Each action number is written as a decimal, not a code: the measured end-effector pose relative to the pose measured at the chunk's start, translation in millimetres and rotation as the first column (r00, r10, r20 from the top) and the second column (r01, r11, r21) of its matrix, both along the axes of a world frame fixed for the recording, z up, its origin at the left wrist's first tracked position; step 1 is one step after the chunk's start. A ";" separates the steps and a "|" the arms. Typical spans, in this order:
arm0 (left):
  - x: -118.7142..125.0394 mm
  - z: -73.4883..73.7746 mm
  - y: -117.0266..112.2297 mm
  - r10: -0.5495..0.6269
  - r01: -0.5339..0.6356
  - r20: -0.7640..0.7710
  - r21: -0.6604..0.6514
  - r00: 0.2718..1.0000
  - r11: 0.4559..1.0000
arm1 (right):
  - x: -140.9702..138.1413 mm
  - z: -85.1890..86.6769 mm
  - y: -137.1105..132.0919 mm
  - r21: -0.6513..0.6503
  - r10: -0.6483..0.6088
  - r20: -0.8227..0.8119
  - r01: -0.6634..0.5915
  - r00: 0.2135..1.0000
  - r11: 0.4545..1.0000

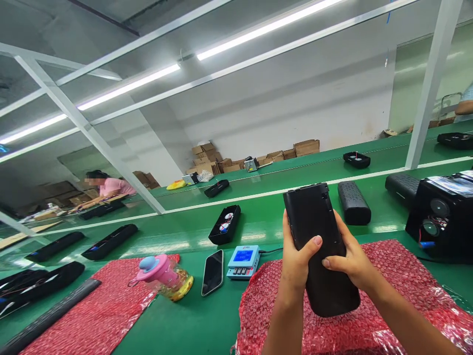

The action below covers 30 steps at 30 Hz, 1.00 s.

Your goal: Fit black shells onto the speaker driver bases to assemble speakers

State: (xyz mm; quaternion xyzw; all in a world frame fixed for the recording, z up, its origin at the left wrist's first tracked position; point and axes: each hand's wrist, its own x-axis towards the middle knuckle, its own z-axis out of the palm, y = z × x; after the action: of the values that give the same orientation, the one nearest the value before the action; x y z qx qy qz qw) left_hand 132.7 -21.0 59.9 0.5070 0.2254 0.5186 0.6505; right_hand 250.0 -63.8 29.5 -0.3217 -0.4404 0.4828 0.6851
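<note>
I hold a long black speaker housing (pixel 318 231) upright over a sheet of red bubble wrap (pixel 399 286). My left hand (pixel 295 256) grips its left edge, thumb pressed across the back. My right hand (pixel 351 259) wraps round the right edge, thumb meeting the left thumb near the middle. The lower end of the housing rests near the wrap.
A blue tester (pixel 243 261), a black phone (pixel 213 272) and a pink water bottle (pixel 164 276) lie to the left. Black speaker bodies (pixel 354 202) sit on the green belt (pixel 281 217). A black speaker stack (pixel 441 212) stands at right. A person in pink (pixel 107 186) works far left.
</note>
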 end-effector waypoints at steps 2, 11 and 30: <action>-0.1 0.3 0.3 0.004 -0.004 -0.004 0.003 1.000 1.000 | 0.9 0.4 0.3 0.006 0.014 0.001 -0.014 1.000 1.000; -0.5 -1.6 1.2 -0.053 0.058 -0.091 0.055 0.994 0.997 | 8.4 2.2 -2.4 0.049 -0.111 0.121 0.106 0.986 0.993; -6.6 7.6 -7.7 -0.146 0.132 0.086 0.151 0.985 0.980 | -0.3 0.9 -16.8 0.219 -0.165 0.376 0.086 0.912 0.972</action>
State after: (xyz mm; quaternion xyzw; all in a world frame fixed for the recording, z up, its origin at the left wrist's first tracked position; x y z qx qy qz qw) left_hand 126.1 -28.7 67.5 0.5415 0.1193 0.5107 0.6570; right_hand 249.7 -80.6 30.4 -0.3697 -0.5925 0.3176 0.6415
